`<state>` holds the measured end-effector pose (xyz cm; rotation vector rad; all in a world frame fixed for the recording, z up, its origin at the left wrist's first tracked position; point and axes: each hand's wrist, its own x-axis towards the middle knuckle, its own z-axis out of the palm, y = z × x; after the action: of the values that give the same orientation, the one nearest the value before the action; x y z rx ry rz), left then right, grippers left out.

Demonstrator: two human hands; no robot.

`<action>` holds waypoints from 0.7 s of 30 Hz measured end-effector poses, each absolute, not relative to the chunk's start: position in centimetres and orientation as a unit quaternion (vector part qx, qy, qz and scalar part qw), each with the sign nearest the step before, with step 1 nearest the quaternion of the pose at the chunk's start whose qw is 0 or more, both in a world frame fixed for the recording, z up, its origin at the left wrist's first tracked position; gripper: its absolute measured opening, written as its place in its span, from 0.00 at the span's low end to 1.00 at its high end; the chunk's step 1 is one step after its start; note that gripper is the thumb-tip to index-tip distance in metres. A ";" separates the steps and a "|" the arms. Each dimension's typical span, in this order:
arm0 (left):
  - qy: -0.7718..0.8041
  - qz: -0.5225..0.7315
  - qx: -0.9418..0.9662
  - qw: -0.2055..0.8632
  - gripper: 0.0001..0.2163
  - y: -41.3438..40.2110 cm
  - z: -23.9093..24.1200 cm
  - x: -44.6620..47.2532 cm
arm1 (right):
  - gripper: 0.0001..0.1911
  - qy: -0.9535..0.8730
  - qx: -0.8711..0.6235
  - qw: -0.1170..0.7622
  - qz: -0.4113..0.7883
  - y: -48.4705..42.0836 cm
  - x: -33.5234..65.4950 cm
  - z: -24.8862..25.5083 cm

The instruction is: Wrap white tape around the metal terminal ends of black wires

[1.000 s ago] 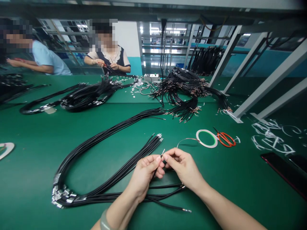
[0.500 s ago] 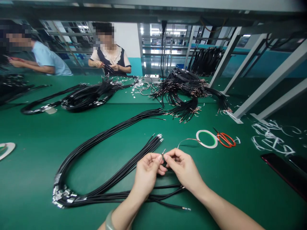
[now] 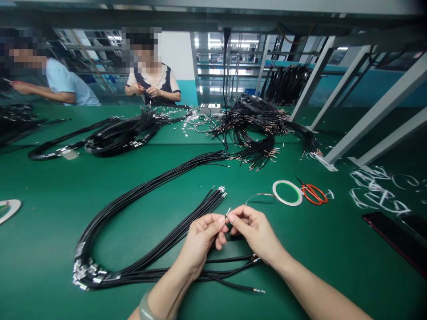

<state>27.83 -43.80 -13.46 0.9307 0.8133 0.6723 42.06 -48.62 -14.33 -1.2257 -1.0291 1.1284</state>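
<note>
My left hand (image 3: 200, 240) and my right hand (image 3: 255, 231) meet fingertip to fingertip low in the middle, both pinched on the end of one black wire (image 3: 227, 212) whose metal tip pokes up between them. A long looped bundle of black wires (image 3: 140, 231) lies on the green table (image 3: 50, 249) to the left of my hands, bound with silvery tape at its lower-left bend. Loose black wires (image 3: 230, 284) run under my wrists.
A ring of tape (image 3: 287, 192) and orange-handled scissors (image 3: 313, 194) lie to the right. More wire heaps (image 3: 253, 122) fill the far side, where two people sit working. White scraps (image 3: 380, 191) and a dark flat object (image 3: 393, 238) lie at the right.
My hands stay together on the wire end with only small finger shifts. The person across the table has moved their hands a little.
</note>
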 end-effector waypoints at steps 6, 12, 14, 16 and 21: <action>0.443 0.309 0.440 0.717 0.13 -43.7 -14.1 28.1 | 0.10 -0.403 -0.523 0.566 0.493 -48.5 42.0 -15.3; 0.453 0.330 0.476 0.678 0.12 -43.8 -14.3 28.1 | 0.10 -0.417 -0.536 0.564 0.470 -48.5 41.8 -15.3; 0.443 0.329 0.472 0.688 0.13 -43.8 -14.2 28.1 | 0.10 -0.419 -0.535 0.563 0.470 -48.6 41.9 -15.2; 0.433 0.327 0.466 0.699 0.13 -43.9 -14.1 28.0 | 0.10 -0.420 -0.535 0.559 0.475 -48.6 41.9 -15.0; 0.414 0.319 0.464 0.715 0.13 -43.8 -14.2 27.8 | 0.11 -0.416 -0.531 0.544 0.498 -48.6 42.1 -14.5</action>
<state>27.82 -43.77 -14.16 1.0280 0.9174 0.7073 42.11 -48.61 -14.48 -1.2600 -0.9869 1.1827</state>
